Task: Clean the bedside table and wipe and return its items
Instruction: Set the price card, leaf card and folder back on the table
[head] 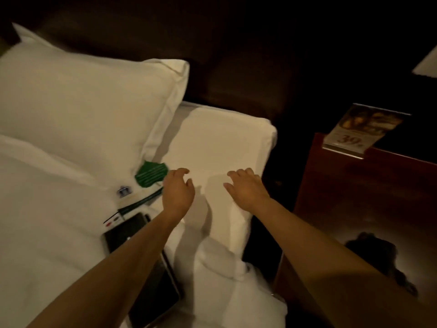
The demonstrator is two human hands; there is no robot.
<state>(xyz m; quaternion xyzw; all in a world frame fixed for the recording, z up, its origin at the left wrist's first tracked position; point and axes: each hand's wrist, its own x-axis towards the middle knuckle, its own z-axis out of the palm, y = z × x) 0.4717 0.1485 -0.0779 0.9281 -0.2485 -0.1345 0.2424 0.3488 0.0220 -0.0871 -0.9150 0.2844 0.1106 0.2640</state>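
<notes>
My fingers (182,172) were loosely curled and held nothing. That was true of both hands: my left hand (178,192) and my right hand (247,189) were stretched out side by side over the bed (220,143), palms down, with a gap of white sheet between them. Shadows lay under both hands; I could not tell whether any fingertip touched the sheet.

The bedside tabletop (354,197), dark reddish wood, stood to the right of the bed, apart from my right hand. At its far left corner stood a clear sign stand (361,131) with a printed card showing "39". Nearer on the tabletop lay a dark crumpled shape (378,259), too dim to make out.

Several of the table's things lay on the bed to the left of my left hand. A green striped item (151,174) sat just beside my left fingers, against the corner of the big white pillow (82,102). Nearer to me lay a dark green pen (144,201), and left of it a small card with a blue mark (124,191). Nearer still was a white card with red marks (113,218), and then a flat black folder (132,233), partly hidden under my left forearm. The view was blurred, so small print was unreadable.
</notes>
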